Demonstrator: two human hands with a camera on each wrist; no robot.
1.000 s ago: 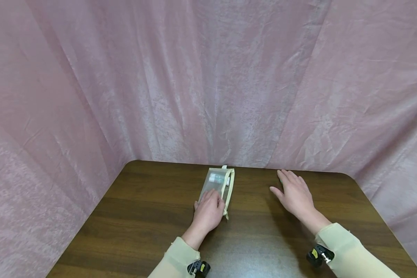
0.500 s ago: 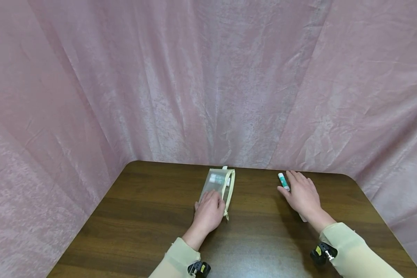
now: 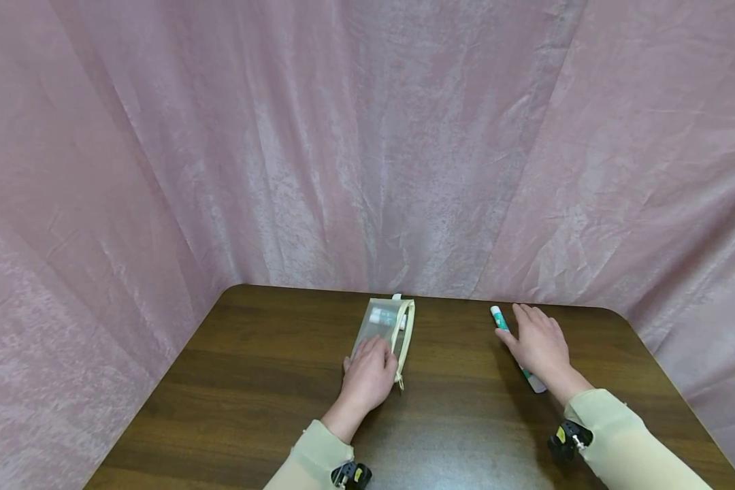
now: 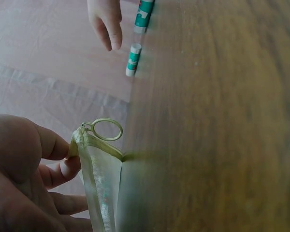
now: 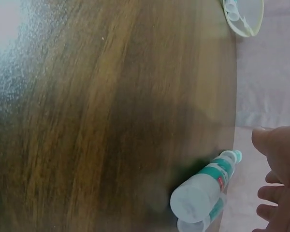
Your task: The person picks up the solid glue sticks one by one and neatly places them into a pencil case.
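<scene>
A translucent zip pouch (image 3: 363,331) with pale yellow edging lies near the table's far side, its zipped side gaping. A white-and-teal glue stick (image 3: 384,316) shows through it. My left hand (image 3: 370,376) pinches the pouch's near end between thumb and fingers, beside the ring pull (image 4: 120,131) of the zipper. To the right, my right hand (image 3: 540,346) hovers with loosely extended fingers, holding nothing. Under and beside it several teal-and-white glue sticks lie on the table: a small one (image 3: 498,317) farther off, a thicker one (image 5: 195,195) nearer, partly hidden by the hand in the head view.
The brown wooden table (image 3: 239,381) has rounded far corners. Pink velvet curtains (image 3: 355,150) hang close behind it and along both sides. A small black camera sits on each wrist, over pale green sleeves (image 3: 618,435).
My right hand has shifted right and slightly nearer, away from the glue sticks, which now show on the table. The left hand and the pouch have stayed in place.
</scene>
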